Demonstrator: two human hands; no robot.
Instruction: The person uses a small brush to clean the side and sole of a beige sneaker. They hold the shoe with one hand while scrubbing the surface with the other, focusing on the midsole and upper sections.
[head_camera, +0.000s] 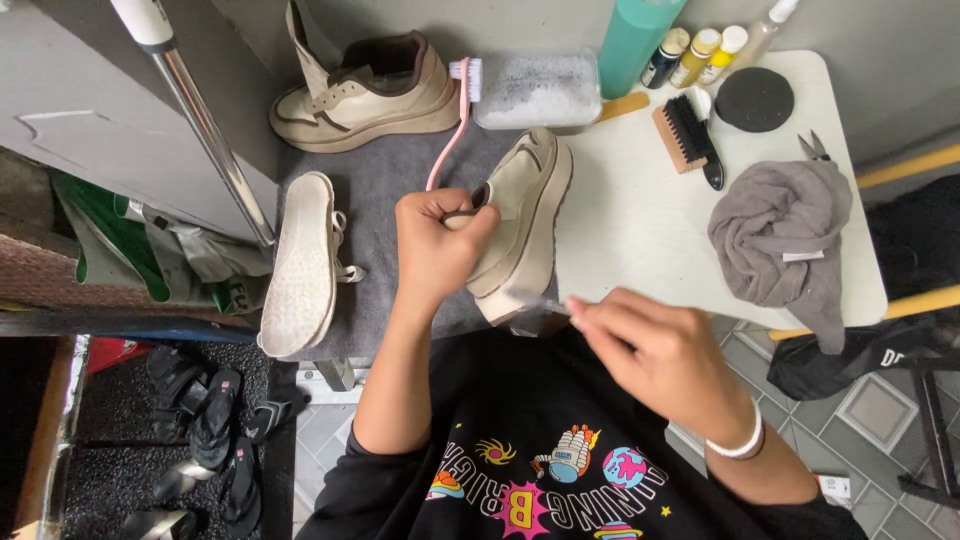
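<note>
grey matting covers the near part of a small white worktop (640, 230), and on it a cream platform shoe (525, 225) stands tipped on its side, sole edge facing the person. the left hand (437, 240) is clenched around the heel collar of that shoe, thumb and fingers (470, 212) pinching the dark lining. the right hand (660, 350) hovers just off the worktop's near edge, its fingers pinched around a thin pale handle, probably a small brush, whose tip lies blurred against the lower sole; what the tip is exactly cannot be told.

the second shoe (365, 92) of the pair sits upright at the back of the mat, a pale insole (300, 265) lies flat to the left, and a pink toothbrush (450, 125) leans against a clear tub of foamy water (538, 90). a wooden brush (685, 135) and a grey cloth (780, 240) rest on the white part.

to scrub the sole edge well, the left grip looks best kept firm so the shoe does not roll, with short strokes along the seam and the cloth near for drips.
</note>
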